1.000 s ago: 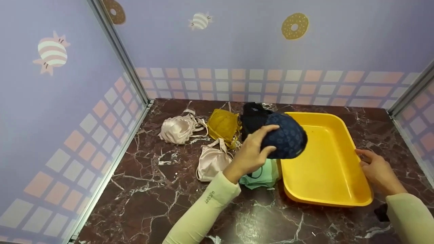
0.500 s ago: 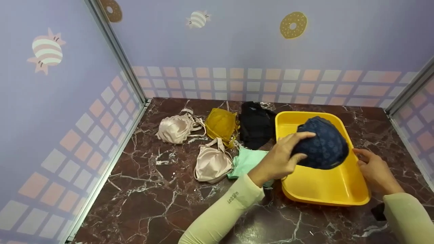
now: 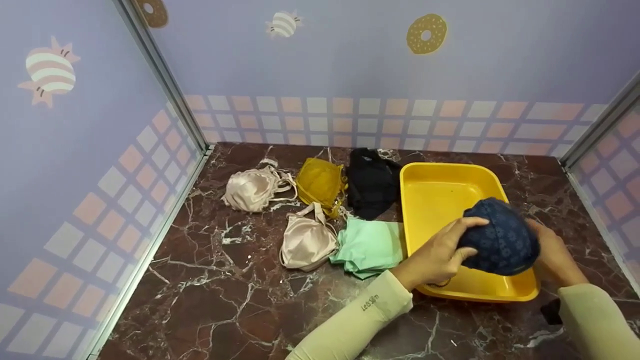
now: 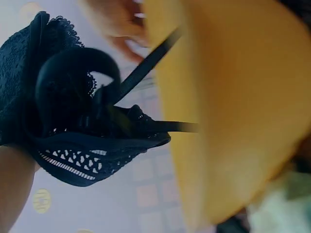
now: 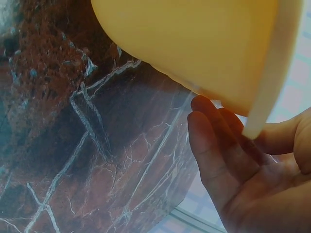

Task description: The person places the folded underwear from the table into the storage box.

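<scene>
Pinching the navy bra (image 3: 500,237) by its edge between thumb and fingers, the left hand (image 3: 442,252) carries it above the yellow basin (image 3: 435,200), so that the bra sits between the 2 hands, over the basin's part nearest the right hand (image 3: 555,252). From the left wrist, its loose straps reach to the basin's side; whether they touch cannot be told. The right hand holds the basin's lip with bent fingers to 1 side and the thumb to the other, as the right wrist view shows; how firmly is unclear. Progress looks early: 1 garment is lifted over the basin and not yet let go, no other shows on the visible basin floor, and 5 lie outside it, untouched, to the left of the left hand. By count, those are 2 pale pink satin bras (image 3: 307,242), 1 mustard bra (image 3: 320,182), 1 black garment (image 3: 372,185) farther forward than the left hand, and 1 mint green garment (image 3: 372,245) just beside that hand, layered so that it could be more than 1 piece. With the navy bra, that makes 6, beside 1 basin, all on 1 marbled tabletop (image 3: 225,300).
</scene>
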The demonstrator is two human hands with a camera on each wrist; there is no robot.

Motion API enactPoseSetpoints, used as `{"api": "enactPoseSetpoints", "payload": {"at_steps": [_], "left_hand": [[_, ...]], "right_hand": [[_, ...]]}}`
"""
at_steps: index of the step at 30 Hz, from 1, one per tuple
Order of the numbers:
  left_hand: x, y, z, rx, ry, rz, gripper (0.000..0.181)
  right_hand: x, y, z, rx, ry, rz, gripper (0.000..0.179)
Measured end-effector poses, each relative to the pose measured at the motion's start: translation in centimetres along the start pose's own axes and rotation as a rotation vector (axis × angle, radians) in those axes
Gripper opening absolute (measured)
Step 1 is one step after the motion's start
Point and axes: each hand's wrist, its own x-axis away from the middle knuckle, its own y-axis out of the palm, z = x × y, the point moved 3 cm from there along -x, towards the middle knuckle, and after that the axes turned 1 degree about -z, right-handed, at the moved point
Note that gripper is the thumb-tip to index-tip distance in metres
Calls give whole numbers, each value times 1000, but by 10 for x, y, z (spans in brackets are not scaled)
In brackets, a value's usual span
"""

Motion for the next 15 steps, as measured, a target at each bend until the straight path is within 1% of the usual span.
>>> {"api": "enactPoseSetpoints", "payload": {"at_steps": [1, 4, 6, 9, 11, 13, 15], "left_hand": [[4, 3, -5, -11, -23, -8, 52], [14, 9, -21, -36, -112, -39, 51], [20, 11, -29, -74, -168, -66, 50], [27, 12, -38, -157, -260, -113, 49], [31, 12, -42, -219, -306, -137, 48], [34, 10, -45, -272, -343, -146, 47], [37, 7, -47, -323, -358, -148, 47]], "right_hand": [[-1, 2, 0, -21, 18, -4, 57], [-5, 5, 1, -42, 79, -7, 52], [-7, 5, 1, -19, 96, 3, 50], [-7, 4, 2, -15, 103, 0, 51], [-7, 3, 2, -16, 96, -6, 51], [-7, 3, 2, -15, 87, -5, 51], [-8, 4, 2, -21, 86, -7, 51]]}}
